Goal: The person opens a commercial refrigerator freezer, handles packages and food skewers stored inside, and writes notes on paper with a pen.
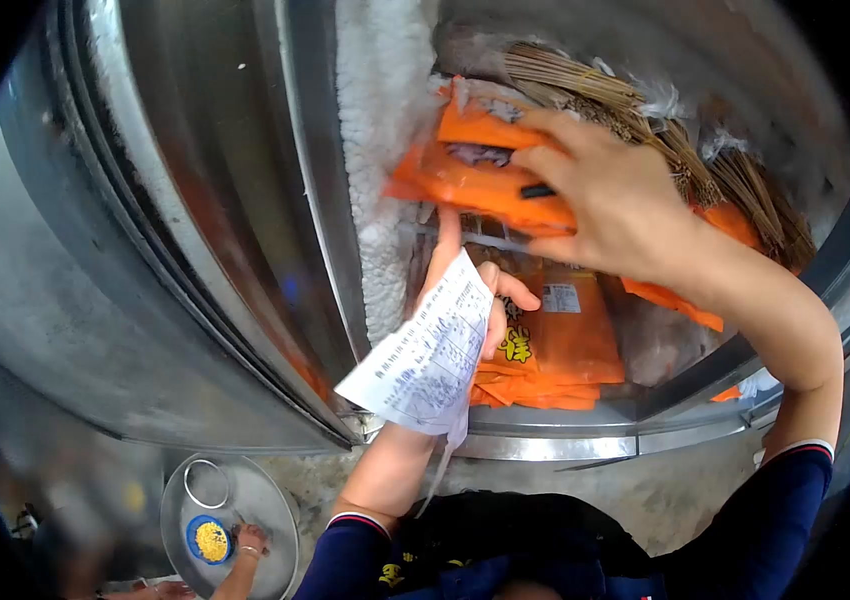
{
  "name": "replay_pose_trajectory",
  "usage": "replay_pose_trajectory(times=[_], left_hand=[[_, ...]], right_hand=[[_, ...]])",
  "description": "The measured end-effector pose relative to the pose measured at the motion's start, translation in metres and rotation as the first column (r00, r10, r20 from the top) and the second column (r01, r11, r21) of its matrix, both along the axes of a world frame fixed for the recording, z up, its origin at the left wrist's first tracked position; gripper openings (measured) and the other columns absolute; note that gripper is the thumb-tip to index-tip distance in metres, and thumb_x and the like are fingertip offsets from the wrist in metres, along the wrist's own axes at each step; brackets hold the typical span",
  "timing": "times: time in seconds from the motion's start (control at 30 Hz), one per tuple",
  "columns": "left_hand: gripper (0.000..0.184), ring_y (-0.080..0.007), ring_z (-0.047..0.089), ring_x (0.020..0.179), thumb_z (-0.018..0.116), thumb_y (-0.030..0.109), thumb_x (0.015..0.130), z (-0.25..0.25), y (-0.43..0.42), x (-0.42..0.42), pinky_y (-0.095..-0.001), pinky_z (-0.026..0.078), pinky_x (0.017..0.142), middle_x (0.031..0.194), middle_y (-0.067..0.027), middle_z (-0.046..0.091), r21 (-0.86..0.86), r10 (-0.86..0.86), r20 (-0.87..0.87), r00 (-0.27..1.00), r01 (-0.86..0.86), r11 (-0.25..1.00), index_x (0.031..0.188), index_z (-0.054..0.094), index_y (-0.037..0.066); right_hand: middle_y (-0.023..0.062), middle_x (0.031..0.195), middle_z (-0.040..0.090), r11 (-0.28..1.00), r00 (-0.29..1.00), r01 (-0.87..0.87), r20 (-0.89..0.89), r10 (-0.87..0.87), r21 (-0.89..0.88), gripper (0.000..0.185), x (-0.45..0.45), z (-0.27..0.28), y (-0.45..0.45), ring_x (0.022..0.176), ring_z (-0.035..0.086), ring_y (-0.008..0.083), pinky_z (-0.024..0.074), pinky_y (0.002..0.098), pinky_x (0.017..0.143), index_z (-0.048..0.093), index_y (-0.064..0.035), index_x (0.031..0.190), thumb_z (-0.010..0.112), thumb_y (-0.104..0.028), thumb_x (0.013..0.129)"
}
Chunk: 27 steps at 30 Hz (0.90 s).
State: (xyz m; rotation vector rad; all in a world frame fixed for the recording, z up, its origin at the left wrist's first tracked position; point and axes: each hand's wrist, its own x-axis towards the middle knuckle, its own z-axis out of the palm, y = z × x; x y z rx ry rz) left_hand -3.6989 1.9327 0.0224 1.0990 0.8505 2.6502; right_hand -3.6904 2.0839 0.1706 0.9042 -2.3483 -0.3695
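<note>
My right hand (pixel 617 190) grips an orange plastic food packet (pixel 485 185) over the freezer's stock. A small black object (pixel 537 191), perhaps a pen, shows at its fingers. Below it, my left hand (pixel 494 325) holds a creased paper slip (pixel 425 350) with printed lines and handwriting, which covers much of the palm. One left finger points up to the held packet's lower edge; whether it touches, I cannot tell. More orange packets (pixel 585 345) lie stacked beneath, one with a white label (pixel 560 298).
Thick frost (pixel 375 150) coats the freezer's left wall. Bundles of thin brown sticks (pixel 585 80) in clear plastic lie at the back. A metal rim (pixel 555 447) runs along the front. Lower left, another person's hand (pixel 251 540) is by a blue bowl (pixel 195 548) on a round metal tray (pixel 280 510).
</note>
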Motion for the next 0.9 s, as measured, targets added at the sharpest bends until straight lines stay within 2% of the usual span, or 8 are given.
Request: replay_pose_trajectory(times=[0.1,0.17,0.23,0.37,0.43,0.47,0.6,0.9], left_hand=[[0.084,-0.0057,0.045,0.046,0.053,0.03,0.089,0.015,0.004,-0.007,-0.0155,0.038,0.041,0.082,-0.0183,0.06,0.003,-0.075,-0.005,0.997,0.075,0.997,0.142,-0.01,0.015],[0.074,-0.0108,0.049,0.042,0.044,0.024,0.094,0.03,0.013,-0.005,-0.0202,0.04,0.034,0.086,-0.0252,0.059,-0.203,0.106,-0.106,0.989,-0.126,0.971,0.141,-0.013,0.026],[0.084,-0.0138,0.057,0.049,0.053,0.019,0.09,0.034,0.03,-0.018,-0.0177,0.042,0.04,0.08,-0.0181,0.061,0.038,-0.035,-0.141,0.989,0.041,0.998,0.141,-0.014,0.017],[0.081,-0.0097,0.057,0.061,0.05,0.016,0.091,0.041,0.042,-0.018,-0.0211,0.047,0.056,0.078,-0.0082,0.062,-0.051,0.081,-0.192,0.978,-0.092,0.994,0.141,-0.013,0.024],[0.08,-0.0094,0.057,0.061,0.05,0.017,0.091,0.03,0.067,-0.01,-0.0211,0.046,0.056,0.076,-0.0085,0.062,-0.14,-0.004,-0.005,1.0,0.003,0.99,0.142,-0.012,0.021],[0.081,-0.0091,0.057,0.061,0.051,0.02,0.091,0.023,0.072,0.001,-0.0221,0.046,0.056,0.076,-0.0083,0.062,-0.133,0.162,-0.137,0.977,-0.18,0.975,0.142,-0.013,0.017],[0.086,-0.0111,0.052,0.056,0.054,0.034,0.089,0.054,0.078,0.005,-0.0257,0.043,0.054,0.07,-0.0076,0.058,-0.079,0.13,0.333,0.934,-0.11,0.991,0.142,-0.008,0.009],[0.094,-0.0181,0.036,0.086,0.06,0.031,0.082,0.041,0.098,-0.026,-0.0308,0.03,0.074,0.1,-0.0115,0.039,0.076,0.133,0.008,0.991,-0.134,0.988,0.142,-0.009,0.007]], right_hand=[[0.012,0.12,0.051,0.997,0.997,0.07,-0.024,-0.071,-0.014,0.059,0.001,0.016,0.012,0.101,0.055,0.031,0.0479,0.0385,0.079,0.054,-0.0101,0.111,0.076,-0.031,0.06],[0.012,0.114,0.055,0.997,0.994,0.075,-0.073,-0.077,-0.028,0.059,0.001,0.02,0.014,0.1,0.056,0.0302,0.0478,0.0377,0.08,0.054,-0.0088,0.112,0.075,-0.026,0.059],[0.0113,0.109,0.058,0.995,0.985,0.091,-0.147,-0.095,-0.034,0.058,0.0,0.022,0.015,0.099,0.057,0.0294,0.048,0.0374,0.079,0.054,-0.0082,0.111,0.074,-0.022,0.058],[0.012,0.101,0.062,0.995,0.984,0.071,-0.161,-0.081,-0.065,0.052,-0.006,0.035,0.016,0.094,0.059,0.029,0.0482,0.0361,0.078,0.058,-0.0063,0.105,0.071,-0.018,0.057],[0.0129,0.105,0.061,0.994,0.981,0.089,-0.169,-0.1,-0.067,0.052,-0.009,0.039,0.019,0.094,0.06,0.0291,0.0479,0.0351,0.08,0.058,-0.0062,0.106,0.071,-0.019,0.058],[0.013,0.106,0.061,0.994,0.976,0.092,-0.19,-0.103,-0.065,0.052,-0.01,0.042,0.022,0.094,0.059,0.0292,0.0478,0.0351,0.08,0.058,-0.0063,0.107,0.071,-0.02,0.058],[0.0144,0.111,0.059,0.987,0.971,0.125,-0.193,-0.142,-0.096,0.052,-0.012,0.049,0.026,0.099,0.058,0.0302,0.0463,0.0355,0.084,0.057,-0.0058,0.108,0.07,-0.021,0.06],[0.0157,0.095,0.061,0.991,0.997,0.003,-0.073,-0.013,-0.131,0.053,-0.008,0.036,0.027,0.089,0.059,0.0319,0.0474,0.0373,0.075,0.054,-0.0043,0.103,0.074,-0.017,0.055]])
